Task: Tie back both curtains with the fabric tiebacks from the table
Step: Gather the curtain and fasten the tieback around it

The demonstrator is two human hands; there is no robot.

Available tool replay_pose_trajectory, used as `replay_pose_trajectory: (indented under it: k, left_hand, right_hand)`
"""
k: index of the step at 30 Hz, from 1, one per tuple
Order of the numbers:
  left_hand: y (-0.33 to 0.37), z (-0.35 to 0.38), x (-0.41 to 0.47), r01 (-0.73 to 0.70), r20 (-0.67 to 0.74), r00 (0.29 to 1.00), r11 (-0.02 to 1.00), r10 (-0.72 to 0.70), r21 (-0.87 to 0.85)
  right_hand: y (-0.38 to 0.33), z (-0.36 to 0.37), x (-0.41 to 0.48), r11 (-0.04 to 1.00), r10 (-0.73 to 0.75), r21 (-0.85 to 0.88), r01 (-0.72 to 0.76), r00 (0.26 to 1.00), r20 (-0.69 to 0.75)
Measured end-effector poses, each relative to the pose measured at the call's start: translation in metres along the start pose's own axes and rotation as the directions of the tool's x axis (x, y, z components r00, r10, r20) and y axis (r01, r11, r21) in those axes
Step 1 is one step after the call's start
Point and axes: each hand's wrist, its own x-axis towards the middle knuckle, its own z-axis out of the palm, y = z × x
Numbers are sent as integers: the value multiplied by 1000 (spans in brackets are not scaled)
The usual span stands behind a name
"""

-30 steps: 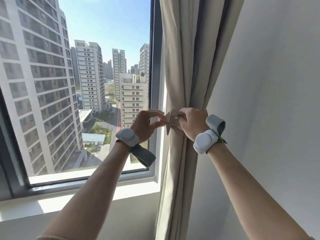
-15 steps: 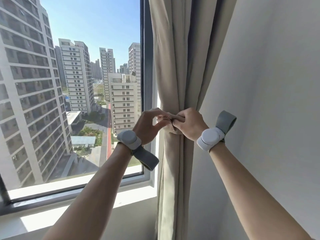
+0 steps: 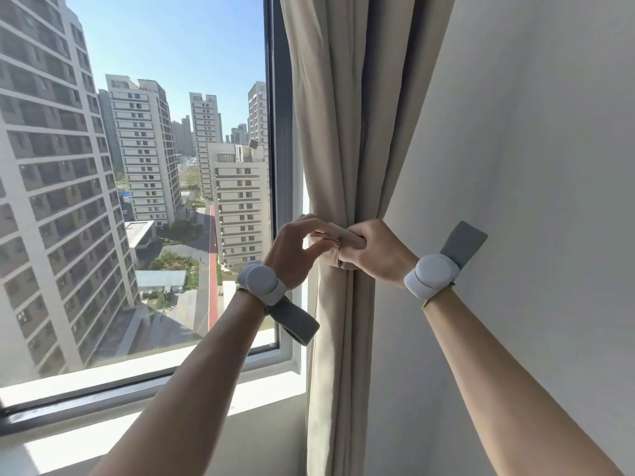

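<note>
Fingers of both hands pinch the tieback, wrapped horizontally around the upright gathered curtain.

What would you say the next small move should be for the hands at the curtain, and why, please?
Probably pull the tieback ends snug. The right hand grips the band against the gathered curtain, the left hand pinches its other end, and no finished knot shows.
</note>
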Motion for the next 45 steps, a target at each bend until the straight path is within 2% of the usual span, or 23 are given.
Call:
replay_pose_trajectory:
  k: [2,6,16,20,24,33,39,45]
  left_hand:
    - [0,4,0,-3,-14,1000,1000,3,23]
    - [-2,4,-1,10,-23,1000,995,-8,99]
    - [-9,-5,0,76,32,996,983,-82,164]
    - [-10,-6,1,70,-7,998,986,-70,152]
    - [-15,-11,-1,24,12,1000,990,-26,139]
    - [-15,-10,1,-12,63,998,994,4,113]
    - [-17,-10,3,25,42,999,991,-30,131]
    - [-19,-7,5,64,-2,998,988,-65,137]
  right_hand:
    - [1,2,-1,1000,-10,-28,10,1000,4]
    - [1,6,2,984,-68,-172,52,993,-92]
    - [6,4,2,986,-143,-101,136,987,-71]
    - [7,3,2,987,-154,-56,152,988,-26]
    - [11,0,7,994,-109,0,109,994,8]
    - [15,10,17,989,-143,-60,138,986,-84]
    - [11,13,14,985,-174,-17,174,983,-56]
    - [12,11,19,980,-186,-84,183,982,-33]
